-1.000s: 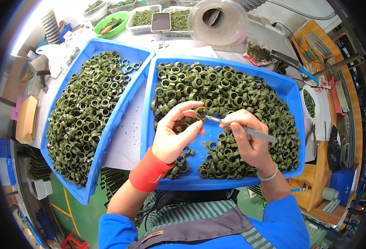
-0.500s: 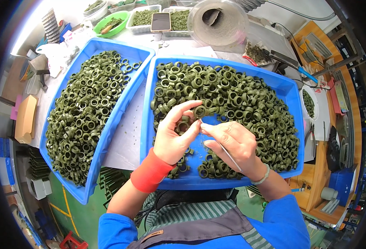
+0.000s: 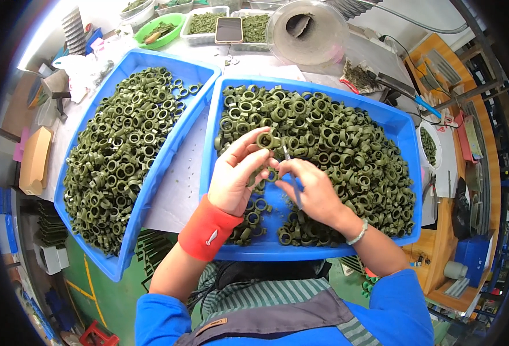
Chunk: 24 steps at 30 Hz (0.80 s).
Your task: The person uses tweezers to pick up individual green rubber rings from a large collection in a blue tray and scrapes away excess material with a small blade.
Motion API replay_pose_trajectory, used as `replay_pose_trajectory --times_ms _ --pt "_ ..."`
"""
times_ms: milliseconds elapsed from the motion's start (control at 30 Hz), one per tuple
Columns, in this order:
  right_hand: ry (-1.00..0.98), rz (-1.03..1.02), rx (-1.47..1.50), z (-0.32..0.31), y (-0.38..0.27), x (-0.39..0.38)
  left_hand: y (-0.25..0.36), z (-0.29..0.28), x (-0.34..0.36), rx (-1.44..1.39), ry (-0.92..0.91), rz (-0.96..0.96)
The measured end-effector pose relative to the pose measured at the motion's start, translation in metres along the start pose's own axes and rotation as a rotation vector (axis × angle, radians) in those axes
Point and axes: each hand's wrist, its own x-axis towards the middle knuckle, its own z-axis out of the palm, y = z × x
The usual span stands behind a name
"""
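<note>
My left hand (image 3: 236,173), with a red wristband above it, pinches a dark green ring (image 3: 265,140) between thumb and fingers. My right hand (image 3: 317,190) grips a slim grey metal hand tool (image 3: 296,190); its narrow end stands up just right of the ring, apparently apart from it. What kind of tip it has is too small to make out. Both hands are over the right blue tray (image 3: 324,252), which is heaped with similar green rings (image 3: 352,150). A few loose rings (image 3: 257,210) lie below my left hand.
A second blue tray (image 3: 163,167) full of green rings stands to the left. Along the back are a phone (image 3: 229,30) on clear tubs of small green parts, a green bowl (image 3: 160,30) and a large round clear container (image 3: 306,34). A blue-handled tool (image 3: 427,106) lies at the right.
The ring in my left hand has moved slightly left and up. My right hand has shifted down a little, and the tool has turned steeper, its upper end now right of the ring.
</note>
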Motion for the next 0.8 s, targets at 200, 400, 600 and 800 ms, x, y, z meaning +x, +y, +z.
replay_pose_trajectory --times_ms 200,400,600,800 --pt "-0.117 -0.086 -0.139 0.019 0.006 -0.003 0.002 0.005 -0.006 0.021 -0.092 0.001" --pt "-0.022 -0.084 -0.09 -0.006 0.0 0.003 -0.001 -0.001 -0.004 0.08 -0.178 -0.01" --pt "0.217 0.167 0.486 -0.037 -0.02 0.011 -0.004 0.003 -0.006 0.224 -0.197 0.004" --pt "0.142 0.165 0.489 -0.032 -0.014 0.007 -0.01 0.008 -0.008 0.588 -0.253 0.127"
